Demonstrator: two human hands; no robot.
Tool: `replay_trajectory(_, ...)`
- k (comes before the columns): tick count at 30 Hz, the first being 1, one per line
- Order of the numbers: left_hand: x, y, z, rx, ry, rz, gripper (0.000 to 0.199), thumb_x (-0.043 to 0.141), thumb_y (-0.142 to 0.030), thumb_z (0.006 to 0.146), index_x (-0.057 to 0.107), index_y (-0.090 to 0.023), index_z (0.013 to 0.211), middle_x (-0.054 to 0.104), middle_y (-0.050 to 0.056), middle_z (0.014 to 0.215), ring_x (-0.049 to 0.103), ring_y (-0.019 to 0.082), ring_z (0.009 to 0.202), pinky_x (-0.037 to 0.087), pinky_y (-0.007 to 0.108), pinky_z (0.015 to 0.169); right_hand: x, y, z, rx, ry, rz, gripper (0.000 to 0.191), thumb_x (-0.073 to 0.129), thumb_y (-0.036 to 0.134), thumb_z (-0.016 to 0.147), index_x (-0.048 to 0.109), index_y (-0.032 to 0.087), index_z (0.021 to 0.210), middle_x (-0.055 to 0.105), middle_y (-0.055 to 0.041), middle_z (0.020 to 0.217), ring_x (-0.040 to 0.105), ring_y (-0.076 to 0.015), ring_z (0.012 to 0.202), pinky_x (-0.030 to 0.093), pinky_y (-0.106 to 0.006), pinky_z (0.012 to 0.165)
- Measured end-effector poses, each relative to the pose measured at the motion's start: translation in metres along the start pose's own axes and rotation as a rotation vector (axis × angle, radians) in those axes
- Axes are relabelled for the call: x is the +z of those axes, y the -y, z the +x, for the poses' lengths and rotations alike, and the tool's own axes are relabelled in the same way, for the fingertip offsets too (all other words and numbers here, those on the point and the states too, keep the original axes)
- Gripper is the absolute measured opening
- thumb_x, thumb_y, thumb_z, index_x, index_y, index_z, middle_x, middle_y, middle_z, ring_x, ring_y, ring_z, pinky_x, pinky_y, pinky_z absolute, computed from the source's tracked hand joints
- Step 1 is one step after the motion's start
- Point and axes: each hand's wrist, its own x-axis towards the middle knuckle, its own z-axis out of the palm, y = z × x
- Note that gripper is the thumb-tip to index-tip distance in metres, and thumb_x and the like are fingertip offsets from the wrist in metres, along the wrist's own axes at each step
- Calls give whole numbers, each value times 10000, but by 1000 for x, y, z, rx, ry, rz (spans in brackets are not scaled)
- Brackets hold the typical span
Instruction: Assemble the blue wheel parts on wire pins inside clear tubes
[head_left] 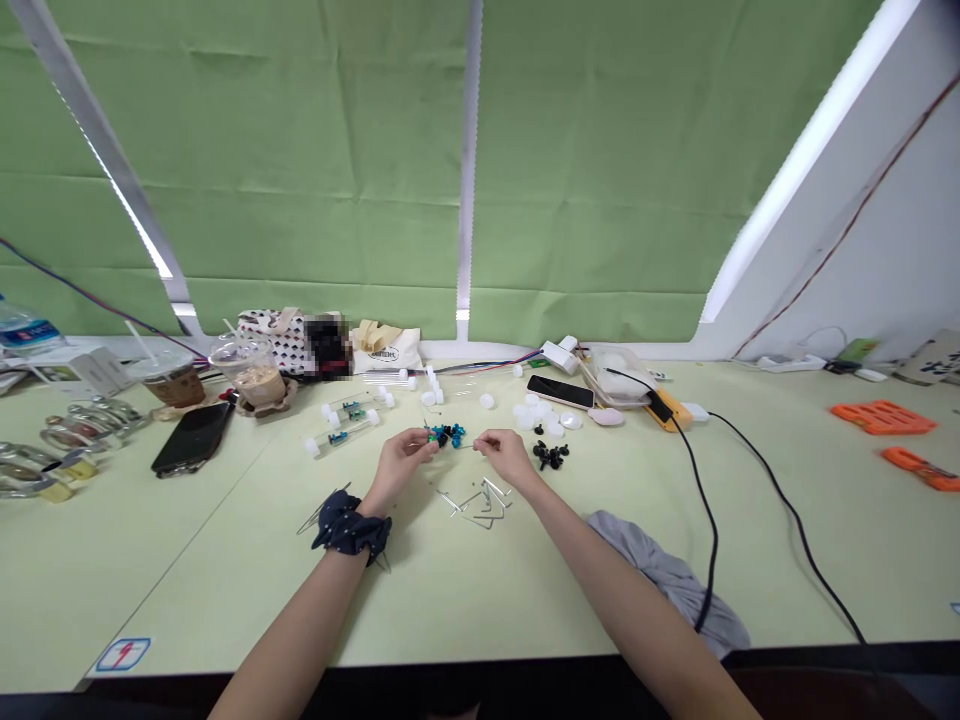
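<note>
My left hand [405, 460] is closed in a pinch on a small green part [432, 437], its exact kind too small to make out. Across from it, my right hand [506, 456] pinches the end of a thin metal rod [469, 446] that points left. Between the hands lies a pile of small blue and black pieces [452, 434]. Bent metal rods [480, 502] are scattered on the table just in front. Black knob-like pieces [551, 456] form a heap right of my right hand, with white round caps [544, 412] behind them.
Clear tubes with white caps [343, 436] lie left of the hands. A dark phone [193, 438] and drink cups [255, 378] stand further left. Behind the caps is another phone [561, 391]. Black cables [705, 520] and grey cloth [667, 575] lie to the right, beyond them orange pieces [883, 417].
</note>
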Motion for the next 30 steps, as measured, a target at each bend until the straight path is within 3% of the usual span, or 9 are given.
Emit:
replay_trajectory(6, -7, 0, 2, -121, 39, -206, 390, 705, -327, 667, 635, -127, 994, 664, 108, 1008, 604, 212, 950, 441, 357, 898, 2, -8, -3, 57, 92, -290, 69, 671, 232, 645, 639, 172, 635, 612, -12, 599, 538, -127, 572, 387, -220, 555)
replay_trajectory(10, -6, 0, 3, -172, 76, -314, 366, 719, -286, 661, 646, -120, 979, 664, 115, 1021, 603, 218, 974, 414, 374, 946, -1, -9, -2, 63, 100, -439, 126, 619, 294, 739, 654, 186, 685, 637, -36, 690, 566, -145, 652, 376, -234, 599)
replay_trajectory(15, -5, -3, 4, -185, 90, -386, 331, 713, -252, 677, 650, -117, 973, 668, 108, 1011, 604, 205, 977, 398, 366, 977, -37, -13, 11, 205, -298, -819, 213, 525, 254, 823, 594, 199, 1017, 593, -100, 989, 550, -206, 898, 320, -325, 772)
replay_trajectory(17, -6, -3, 3, -188, 104, -403, 338, 710, -247, 683, 645, -120, 989, 668, 107, 1010, 604, 204, 977, 395, 370, 983, -54, -19, 18, 307, -376, -897, 262, 527, 233, 818, 562, 184, 1073, 566, -123, 1022, 528, -235, 947, 288, -367, 807)
replay_trajectory(23, -6, -3, 3, -184, 120, -422, 334, 703, -235, 694, 631, -121, 1000, 674, 109, 988, 608, 203, 971, 386, 381, 991, -70, -41, 27, 402, -319, -910, 145, 513, 189, 809, 624, 158, 897, 573, -123, 965, 530, -245, 919, 266, -406, 811)
replay_trajectory(27, -5, -5, 1, -177, 127, -430, 319, 705, -232, 691, 632, -115, 979, 671, 114, 997, 605, 206, 977, 384, 384, 993, -69, -44, 28, 363, -337, -876, 114, 503, 154, 793, 608, 133, 833, 565, -146, 979, 525, -260, 934, 296, -421, 812)
replay_trajectory(30, -4, -6, 1, -170, 122, -444, 303, 712, -229, 681, 640, -115, 952, 674, 106, 984, 607, 209, 976, 382, 388, 997, -69, -38, 27, 241, -383, -725, 69, 496, 144, 783, 558, 131, 810, 575, -145, 948, 529, -255, 939, 350, -402, 804)
